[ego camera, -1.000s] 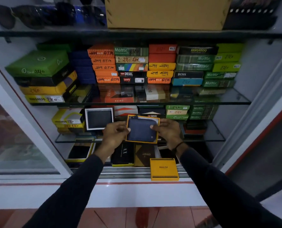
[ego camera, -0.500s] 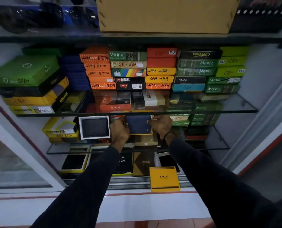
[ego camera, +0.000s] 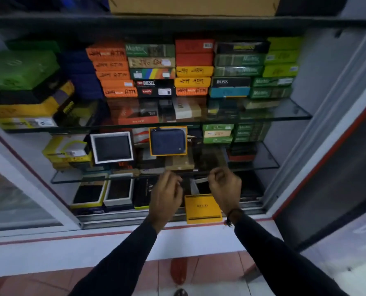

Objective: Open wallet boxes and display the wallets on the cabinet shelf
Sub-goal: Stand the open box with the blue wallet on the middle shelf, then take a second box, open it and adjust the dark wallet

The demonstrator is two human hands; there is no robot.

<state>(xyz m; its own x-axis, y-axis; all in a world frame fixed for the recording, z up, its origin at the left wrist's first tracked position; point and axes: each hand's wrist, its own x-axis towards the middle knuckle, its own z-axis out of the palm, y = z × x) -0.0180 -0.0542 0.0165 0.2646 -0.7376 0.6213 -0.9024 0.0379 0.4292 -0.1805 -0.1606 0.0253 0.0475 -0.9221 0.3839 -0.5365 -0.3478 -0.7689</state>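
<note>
A dark blue wallet in its yellow-rimmed box tray stands propped upright on the middle glass shelf, leaning against boxes behind it. To its left stands a black wallet in a white-rimmed tray. Both my hands hang below that shelf's front edge, apart from the blue wallet. My left hand holds nothing, fingers loosely curled. My right hand is also empty with fingers loosely bent. A yellow box lid lies flat at the cabinet's bottom front edge, between and just below my hands.
Stacks of closed wallet boxes, orange, green, yellow and black, fill the upper glass shelf. Open trays with black wallets stand on the bottom level. A sliding glass door is at the left, the cabinet frame at the right.
Both hands set the blue wallet tray upright on the middle shelf, let go of it, and drew back down toward me. The view has moved closer to the cabinet.
</note>
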